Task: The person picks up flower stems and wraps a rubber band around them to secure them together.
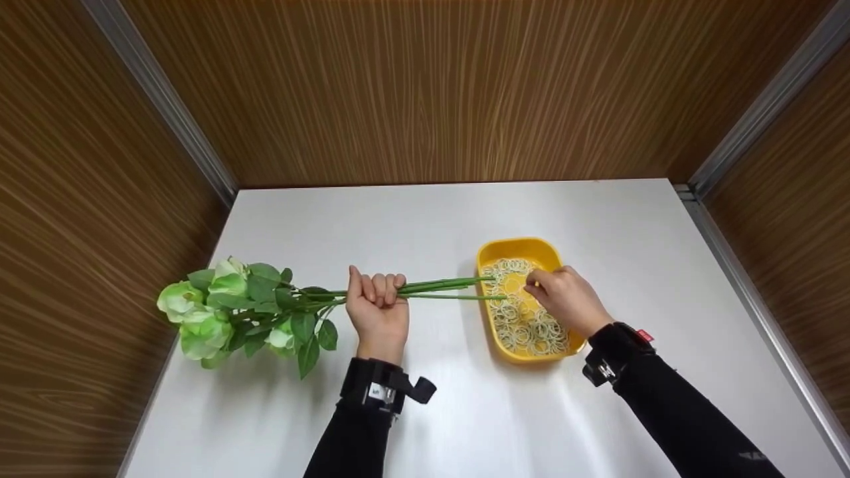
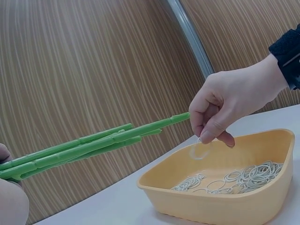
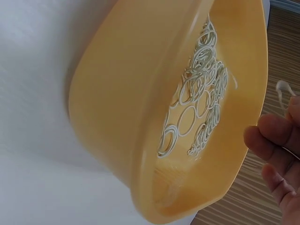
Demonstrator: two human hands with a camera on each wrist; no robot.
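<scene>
The white surface carries everything here, and its left edge is the first worry: the flower heads of the bunch hang out right at or past that edge, so if the grip slackens the heavy end could tip the whole bunch down and off. The bunch of artificial flowers lies level, held above the surface by the left hand, which is clenched in a fist round the green stems about midway along. The stem ends reach out over the near rim of the yellow tray. There are several loose stems in one fist, and in the left wrist view their tips already sit uneven, so I judge that they could splay or slide apart if the fist relaxes. The tray stands on the surface just right of the fist, with a heap of pale rubber bands inside; a sweep of the stems or a knock from the wrist could shove it, as it looks light. The right hand hovers over the tray, its thumb and fingers pinching a single rubber band lifted clear of the heap. That thin, half-transparent band is held only at its top, so it could slip free or snag on neighbours.
</scene>
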